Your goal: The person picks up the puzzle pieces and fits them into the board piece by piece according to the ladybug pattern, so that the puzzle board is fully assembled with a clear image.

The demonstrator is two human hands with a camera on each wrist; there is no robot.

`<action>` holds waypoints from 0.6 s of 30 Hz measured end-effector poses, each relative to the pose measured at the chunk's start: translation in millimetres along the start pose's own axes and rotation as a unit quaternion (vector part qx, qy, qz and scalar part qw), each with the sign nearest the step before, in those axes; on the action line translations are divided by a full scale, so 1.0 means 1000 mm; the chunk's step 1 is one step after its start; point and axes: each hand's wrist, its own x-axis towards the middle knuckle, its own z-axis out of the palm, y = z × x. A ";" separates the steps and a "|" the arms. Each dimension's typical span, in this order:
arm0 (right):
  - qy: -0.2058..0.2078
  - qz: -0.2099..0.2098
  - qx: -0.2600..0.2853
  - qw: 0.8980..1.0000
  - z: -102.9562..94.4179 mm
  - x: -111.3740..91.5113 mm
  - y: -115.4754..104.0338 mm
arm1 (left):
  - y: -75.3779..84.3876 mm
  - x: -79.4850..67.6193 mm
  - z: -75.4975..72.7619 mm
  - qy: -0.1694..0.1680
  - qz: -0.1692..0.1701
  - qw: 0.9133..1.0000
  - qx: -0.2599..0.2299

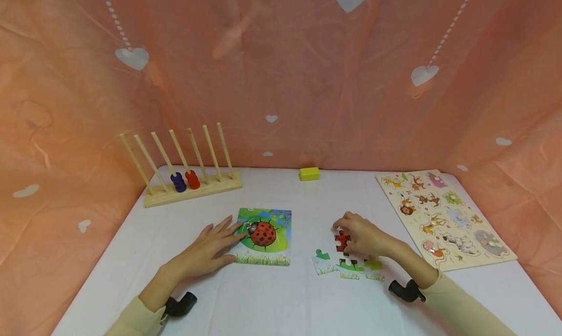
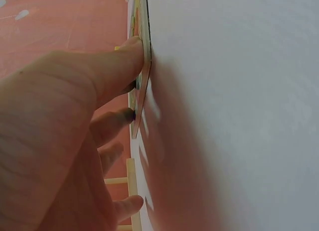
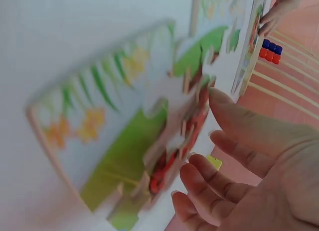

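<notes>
A square ladybug picture board [image 1: 262, 237] lies left of centre on the white table. My left hand [image 1: 215, 246] rests at its left side with fingers spread, fingertips on the picture and the thumb at its lower left edge. To the right, my right hand [image 1: 362, 234] curls over a red jigsaw piece [image 1: 342, 241], pinching it between thumb and fingers. Just below are several loose jigsaw pieces with green and grass patterns, among them a left corner piece [image 1: 324, 265] and a right piece [image 1: 374, 265]. In the right wrist view, the thumb [image 3: 224, 104] meets the edge of the red part.
A wooden peg stand [image 1: 193, 189] with purple and red beads stands at the back left. A yellow block [image 1: 309, 173] sits at the back middle. An animal knob puzzle board [image 1: 412, 219] lies at the right. A pink curtain [image 1: 281, 77] hangs behind the table.
</notes>
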 end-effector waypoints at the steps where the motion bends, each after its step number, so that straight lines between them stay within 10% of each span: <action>1: 0.000 0.003 -0.003 1.000 0.001 -0.001 0.000 | 0.000 0.000 0.000 -0.002 -0.001 1.000 0.000; 18: 0.002 -0.011 -0.009 1.000 0.007 -0.003 0.000 | 0.002 0.000 0.001 -0.010 -0.011 1.000 -0.001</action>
